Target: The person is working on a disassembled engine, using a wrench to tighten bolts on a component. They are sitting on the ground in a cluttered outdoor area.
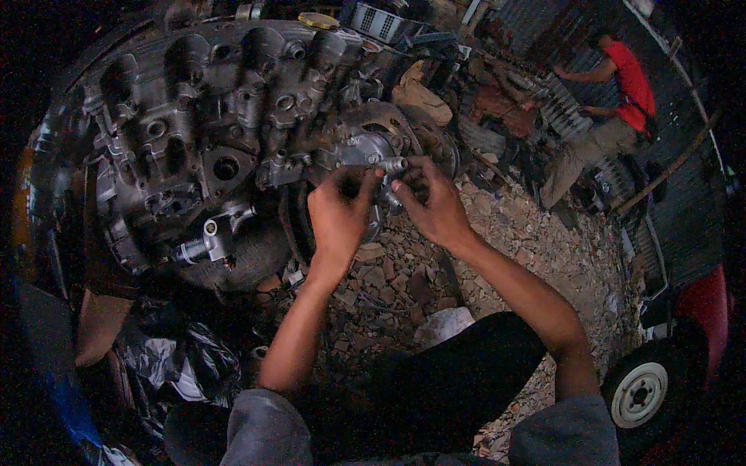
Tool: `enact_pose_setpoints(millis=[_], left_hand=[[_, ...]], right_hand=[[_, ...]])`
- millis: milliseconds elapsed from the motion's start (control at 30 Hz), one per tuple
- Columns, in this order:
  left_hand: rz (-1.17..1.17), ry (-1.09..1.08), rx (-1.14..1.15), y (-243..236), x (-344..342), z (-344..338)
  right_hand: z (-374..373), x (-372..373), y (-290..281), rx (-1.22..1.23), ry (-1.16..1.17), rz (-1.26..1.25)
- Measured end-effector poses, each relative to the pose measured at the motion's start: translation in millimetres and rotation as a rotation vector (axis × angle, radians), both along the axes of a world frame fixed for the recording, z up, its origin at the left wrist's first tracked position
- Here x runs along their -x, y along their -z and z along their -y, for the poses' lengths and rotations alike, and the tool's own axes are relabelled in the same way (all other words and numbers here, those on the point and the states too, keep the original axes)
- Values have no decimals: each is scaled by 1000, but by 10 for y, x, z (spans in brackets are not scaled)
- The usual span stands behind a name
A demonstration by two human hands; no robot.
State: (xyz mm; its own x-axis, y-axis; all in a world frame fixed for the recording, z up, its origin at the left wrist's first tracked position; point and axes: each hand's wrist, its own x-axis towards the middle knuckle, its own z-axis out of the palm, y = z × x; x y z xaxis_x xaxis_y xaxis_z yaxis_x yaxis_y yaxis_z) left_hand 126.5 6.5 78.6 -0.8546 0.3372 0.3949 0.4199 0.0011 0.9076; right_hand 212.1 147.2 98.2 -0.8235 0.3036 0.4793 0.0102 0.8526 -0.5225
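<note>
Small silver fitting [395, 165] sits between the hands: the right hand [435, 203] pinches it, while the left hand [340, 208] has thumb and forefinger close together beside it, grip unclear. Beyond them, to the left, stands a grimy engine block [233, 101]; broken stones [571, 248] lie to their right.

The rough ground [579, 268], from centre to right of the frame, carries scattered broken stones [400, 270] and, at lower centre, a pale crumpled piece [444, 326].
</note>
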Motion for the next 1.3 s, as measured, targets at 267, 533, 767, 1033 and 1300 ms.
enact_pose_setpoints(millis=[267,533,767,1033,1300], left_hand=[[-164,-11,-127,140,10,-46],[-199,9,-269,259,49,-99],[-57,-55,-109,144,-6,-49],[-85,14,-316,178,-12,-95],[4,-116,-353,102,-33,-149]], right_hand=[[75,-6,-54,23,42,88],[38,-9,-25,22,26,77],[42,-28,-26,9,11,49],[38,-12,6,5,22,66],[17,-28,-14,16,32,111]])
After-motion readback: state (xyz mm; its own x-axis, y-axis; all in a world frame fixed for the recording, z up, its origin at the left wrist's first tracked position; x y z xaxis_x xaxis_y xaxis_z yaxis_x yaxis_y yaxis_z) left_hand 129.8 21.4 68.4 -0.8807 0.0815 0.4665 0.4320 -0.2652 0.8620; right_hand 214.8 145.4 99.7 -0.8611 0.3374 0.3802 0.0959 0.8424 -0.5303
